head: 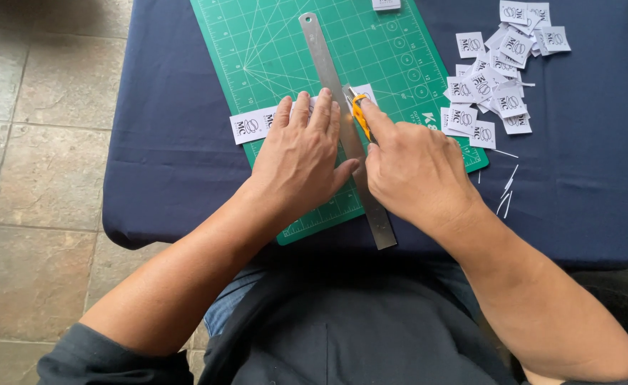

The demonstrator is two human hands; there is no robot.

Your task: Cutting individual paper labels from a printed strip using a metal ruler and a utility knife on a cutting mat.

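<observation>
White printed label strip (251,125) lies across the green gridded cutting mat (271,43), its left end poking out past the mat's left edge onto the dark navy tablecloth (171,142). A long steel ruler (328,68) runs diagonally over the strip, from the far middle of the mat down to its near edge. The left hand (300,153) lies flat on the strip and the ruler's left side, fingers held together and pointing far, thumb resting against the ruler. The right hand (410,167) sits just right of the ruler, closed around a small orange-handled cutter (359,114), with the forefinger stretched along the tool's top; the blade tip meets the ruler's right edge where the strip passes under it. A short white end of the strip shows just right of the ruler, beyond the cutter. On the cloth at far right, well apart from the hands, lies a loose heap of cut white labels (496,78), some overlapping the mat's right edge. Thin white paper slivers (508,189) lie scattered nearer, right of the right hand. Grey stone floor tiles (36,142) show at left.
</observation>
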